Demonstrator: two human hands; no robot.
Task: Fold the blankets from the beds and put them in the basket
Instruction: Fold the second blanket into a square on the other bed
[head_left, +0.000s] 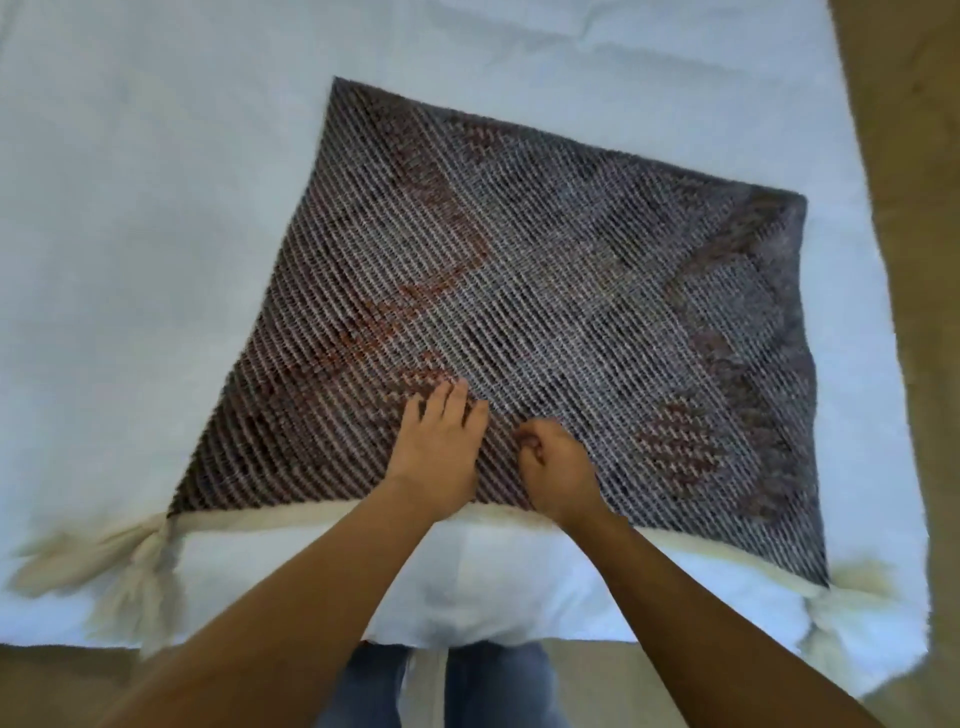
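A dark woven blanket (519, 291) with a rust-coloured pattern lies folded into a rough square on the white bed (130, 234). Cream tassels hang at its near left corner (130, 566) and near right corner (852, 592). My left hand (441, 447) lies flat on the blanket near its front edge, fingers straight. Just to the right of it, my right hand (556, 462) has its fingers curled and resting on the fabric; whether it pinches the cloth I cannot tell. No basket is in view.
The bed's front edge runs along the bottom, with my legs in jeans (441, 686) against it. Tan carpet floor (914, 156) lies along the bed's right side and below the front edge.
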